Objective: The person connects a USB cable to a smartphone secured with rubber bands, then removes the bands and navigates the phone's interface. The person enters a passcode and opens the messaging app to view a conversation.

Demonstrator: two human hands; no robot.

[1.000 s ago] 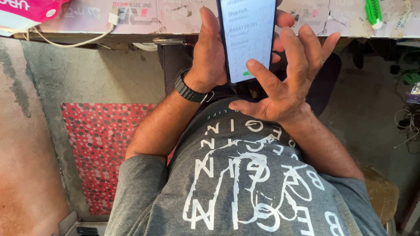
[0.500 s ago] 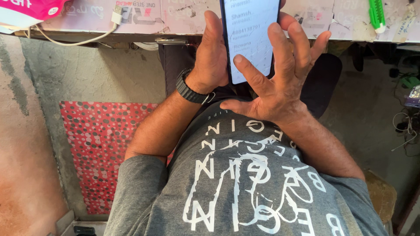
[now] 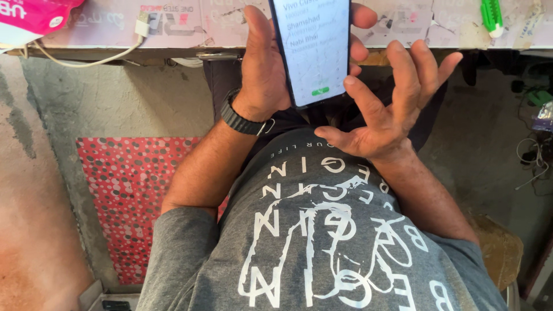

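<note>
Black-edged phone [image 3: 311,49]: upright above the lap, lit white screen facing the camera, just before the table edge [image 3: 173,50]
Left hand [image 3: 266,69]: wrapped around the phone's left side, fingertips curled over its right edge; dark wristwatch [image 3: 241,120] on the wrist
Right hand [image 3: 386,106]: fingers spread, holding nothing; index fingertip by the phone's lower right corner, contact unclear
Around: grey printed shirt [image 3: 311,242] below; white charger cable [image 3: 109,52] and green brush [image 3: 491,16] on the table; red dotted mat [image 3: 124,196] on the floor
</note>
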